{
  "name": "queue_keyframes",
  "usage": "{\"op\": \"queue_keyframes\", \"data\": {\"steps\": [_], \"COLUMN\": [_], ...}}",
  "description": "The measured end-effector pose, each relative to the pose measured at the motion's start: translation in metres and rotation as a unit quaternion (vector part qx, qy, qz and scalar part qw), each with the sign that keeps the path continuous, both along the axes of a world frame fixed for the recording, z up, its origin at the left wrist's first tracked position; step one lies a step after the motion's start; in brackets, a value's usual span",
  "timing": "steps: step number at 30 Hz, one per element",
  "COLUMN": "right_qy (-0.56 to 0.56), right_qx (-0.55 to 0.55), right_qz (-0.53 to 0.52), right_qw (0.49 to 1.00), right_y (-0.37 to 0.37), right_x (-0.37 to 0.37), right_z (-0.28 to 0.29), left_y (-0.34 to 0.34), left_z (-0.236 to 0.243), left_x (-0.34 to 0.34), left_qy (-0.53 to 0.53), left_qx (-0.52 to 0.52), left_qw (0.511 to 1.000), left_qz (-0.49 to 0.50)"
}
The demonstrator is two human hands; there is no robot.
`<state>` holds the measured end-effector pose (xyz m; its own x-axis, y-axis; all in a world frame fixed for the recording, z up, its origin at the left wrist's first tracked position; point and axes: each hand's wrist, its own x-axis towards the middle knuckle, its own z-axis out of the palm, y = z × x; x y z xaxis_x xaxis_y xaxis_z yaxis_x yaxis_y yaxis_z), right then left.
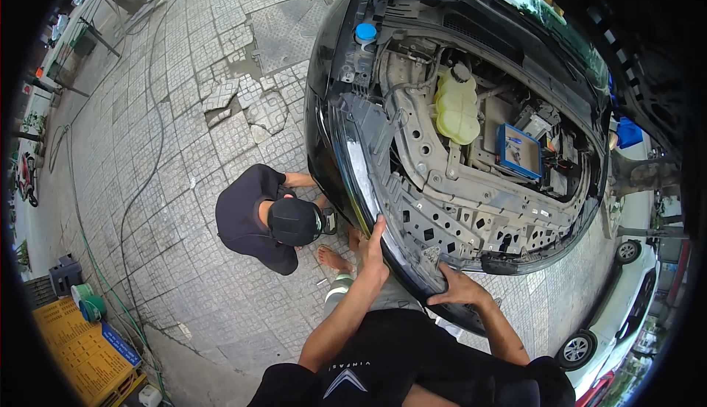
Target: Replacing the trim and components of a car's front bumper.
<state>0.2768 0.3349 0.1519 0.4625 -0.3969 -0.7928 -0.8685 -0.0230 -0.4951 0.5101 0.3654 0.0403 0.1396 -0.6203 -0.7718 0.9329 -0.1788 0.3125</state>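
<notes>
A dark car with its hood up stands in front of me, and its black front bumper (403,266) runs along the near edge of the engine bay. My left hand (373,258) grips the bumper's upper edge, thumb on top and the other fingers over the outer side. Farther right, my right hand (462,289) holds the same bumper near its middle, fingers on the top edge and thumb on the near side. Beside my left arm, a co-worker (254,219) in a dark shirt and black cap crouches at the car's front corner, hands partly hidden by the cap and bumper.
Inside the engine bay are a yellow-green plastic tank (456,109), a blue tray (519,151) of small parts and a blue cap (365,32). Hoses (158,105) lie across the paving, with broken tiles (258,109). A white car (615,319) stands right, a yellow board (77,344) lower left.
</notes>
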Motion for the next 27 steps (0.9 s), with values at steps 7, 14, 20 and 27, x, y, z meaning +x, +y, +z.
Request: {"op": "queue_keyframes", "data": {"steps": [7, 14, 20, 27], "right_qy": [0.045, -0.011, -0.030, -0.029], "right_qx": [-0.129, -0.149, -0.153, -0.160], "right_qz": [-0.046, -0.049, -0.020, -0.002], "right_qw": [0.990, 0.988, 0.987, 0.987], "right_y": [0.003, -0.022, -0.044, -0.049], "right_x": [-0.011, -0.008, -0.017, -0.024], "right_z": [-0.072, -0.118, -0.134, -0.144], "left_y": [-0.029, -0.044, -0.043, -0.052], "left_z": [-0.016, -0.052, -0.038, -0.021], "left_x": [-0.005, -0.009, -0.002, 0.008], "left_qy": [-0.045, -0.443, -0.539, -0.588], "left_qx": [0.011, 0.092, 0.190, 0.251], "left_qw": [0.999, 0.890, 0.792, 0.687], "left_qz": [-0.002, -0.050, -0.215, -0.347]}}
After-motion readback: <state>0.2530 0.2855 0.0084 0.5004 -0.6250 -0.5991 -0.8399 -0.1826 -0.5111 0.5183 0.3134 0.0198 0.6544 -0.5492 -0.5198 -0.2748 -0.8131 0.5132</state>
